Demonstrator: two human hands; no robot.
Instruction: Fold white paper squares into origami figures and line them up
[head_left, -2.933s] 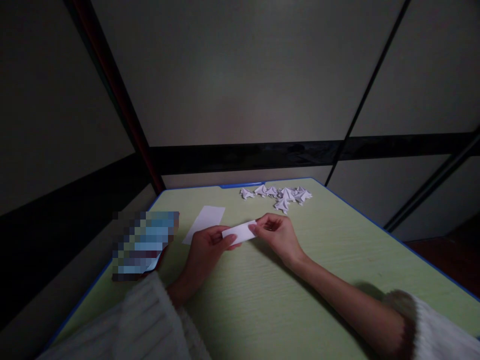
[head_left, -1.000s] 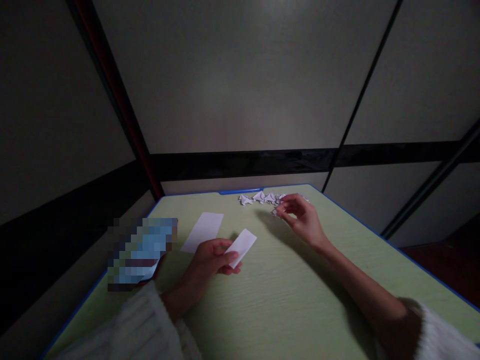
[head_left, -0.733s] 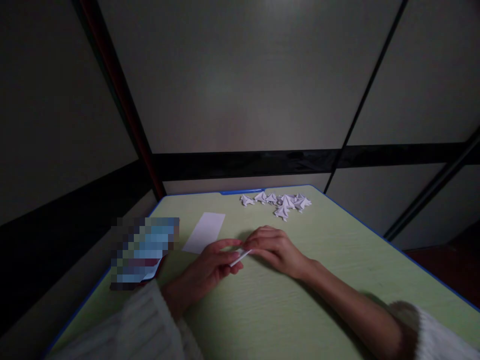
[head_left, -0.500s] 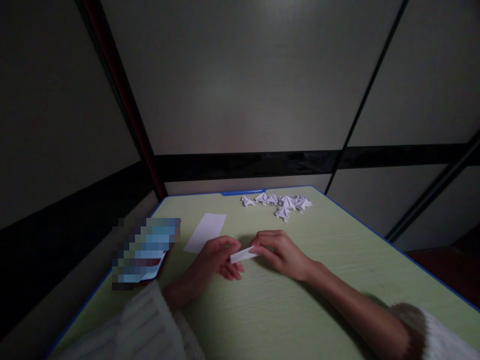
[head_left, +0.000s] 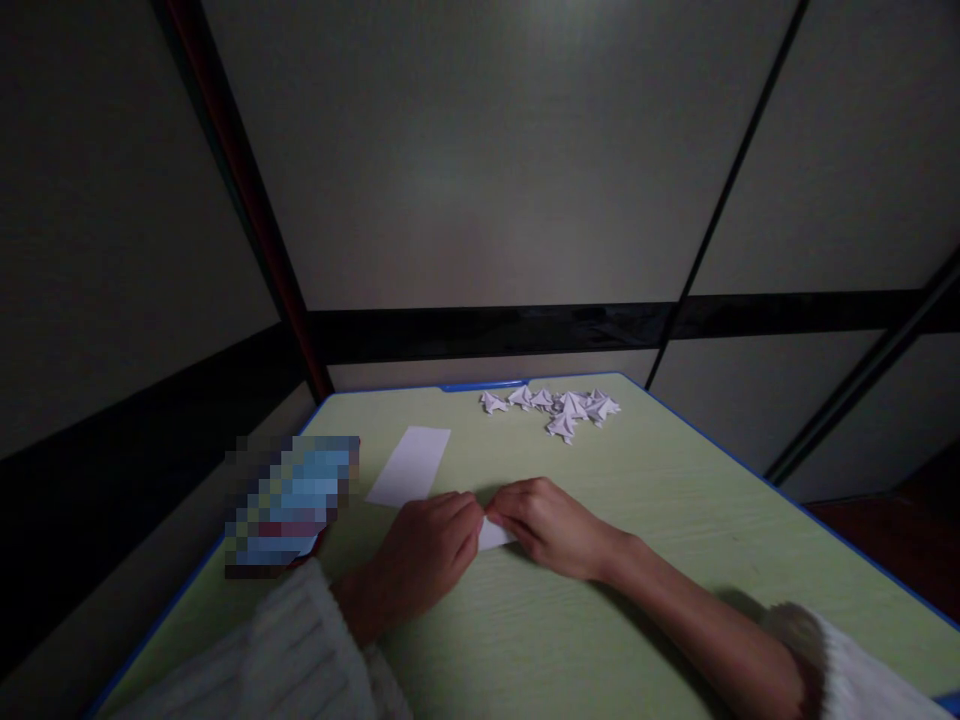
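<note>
A small folded piece of white paper is between my two hands, low over the green table. My left hand has its fingers closed on the paper's left end. From the other side, my right hand pinches the paper with thumb and fingers. The fingertips of both hands nearly meet at its upper edge, and they cover most of it. Beyond my left hand lies a flat white sheet of paper.
Several folded white paper figures sit in a cluster near the table's far edge. A device with a pixelated screen lies at the left. Behind the table stand grey panels with a black band.
My left fingers, spread below the paper before, are now closed on it. Both hands have come closer together and the paper is lower and more covered.
</note>
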